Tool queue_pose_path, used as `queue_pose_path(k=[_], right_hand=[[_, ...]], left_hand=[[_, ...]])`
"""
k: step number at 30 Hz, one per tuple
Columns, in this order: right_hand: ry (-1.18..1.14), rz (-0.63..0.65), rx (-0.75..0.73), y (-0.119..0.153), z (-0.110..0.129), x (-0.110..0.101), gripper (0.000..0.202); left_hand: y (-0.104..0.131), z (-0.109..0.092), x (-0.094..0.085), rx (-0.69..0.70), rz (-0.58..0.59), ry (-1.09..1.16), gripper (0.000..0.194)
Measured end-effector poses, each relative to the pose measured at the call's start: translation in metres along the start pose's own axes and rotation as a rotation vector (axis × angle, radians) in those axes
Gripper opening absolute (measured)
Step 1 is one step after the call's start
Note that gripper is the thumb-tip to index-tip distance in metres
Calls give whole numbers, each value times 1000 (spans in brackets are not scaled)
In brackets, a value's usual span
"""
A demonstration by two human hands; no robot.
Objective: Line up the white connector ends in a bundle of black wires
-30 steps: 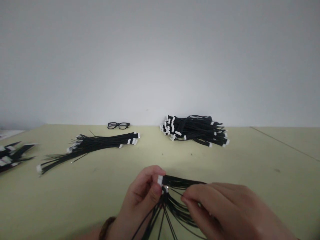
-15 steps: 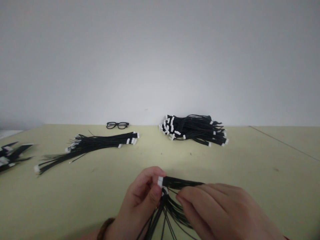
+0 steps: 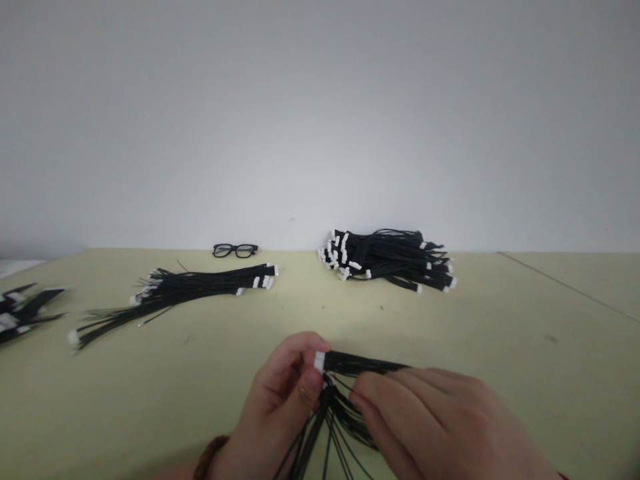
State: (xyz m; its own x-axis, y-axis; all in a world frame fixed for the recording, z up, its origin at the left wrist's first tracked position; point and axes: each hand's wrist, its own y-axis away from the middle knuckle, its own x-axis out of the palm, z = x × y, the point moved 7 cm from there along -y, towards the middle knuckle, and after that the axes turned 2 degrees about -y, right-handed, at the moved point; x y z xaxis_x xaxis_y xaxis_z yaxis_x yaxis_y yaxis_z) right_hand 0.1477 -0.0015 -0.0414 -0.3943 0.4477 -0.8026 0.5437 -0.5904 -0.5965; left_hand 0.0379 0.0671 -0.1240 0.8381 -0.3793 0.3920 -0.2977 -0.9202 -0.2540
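Head view, nearest the camera: the left hand (image 3: 280,407) pinches a bundle of black wires (image 3: 350,393) between thumb and fingers, right by a white connector (image 3: 319,361) at the bundle's upper end. A brown bracelet (image 3: 207,455) sits on that wrist. The right hand (image 3: 440,420) lies over the same bundle just right of the connector, its fingers curled down onto the strands; whether they clamp a wire or only press on it cannot be told (the palm covers the contact). Loose black strands fan downward from the connector between the two hands, above the pale green surface (image 3: 500,347).

Farther from the connector, to its upper left, a long flat sheaf of black wires (image 3: 180,293) with white ends lies on the surface. At the left edge lies another dark, blurred heap (image 3: 25,310). Beyond the connector, to its upper right, sits a thicker pile of wires (image 3: 387,260). Farthest off, by the grey wall (image 3: 320,120), rest black-framed glasses (image 3: 235,250).
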Motion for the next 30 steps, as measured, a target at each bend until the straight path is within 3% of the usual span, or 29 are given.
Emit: queue_pose_path(k=[14, 20, 30], right_hand=[[90, -113, 59, 5, 0, 1, 29], [80, -10, 2, 1, 3, 0, 28], [140, -24, -12, -3, 11, -2, 24]], left_hand=[[-1, -4, 5, -39, 36, -6, 13], [0, 5, 0, -92, 7, 55, 18], [0, 2, 4, -65, 25, 31, 15]])
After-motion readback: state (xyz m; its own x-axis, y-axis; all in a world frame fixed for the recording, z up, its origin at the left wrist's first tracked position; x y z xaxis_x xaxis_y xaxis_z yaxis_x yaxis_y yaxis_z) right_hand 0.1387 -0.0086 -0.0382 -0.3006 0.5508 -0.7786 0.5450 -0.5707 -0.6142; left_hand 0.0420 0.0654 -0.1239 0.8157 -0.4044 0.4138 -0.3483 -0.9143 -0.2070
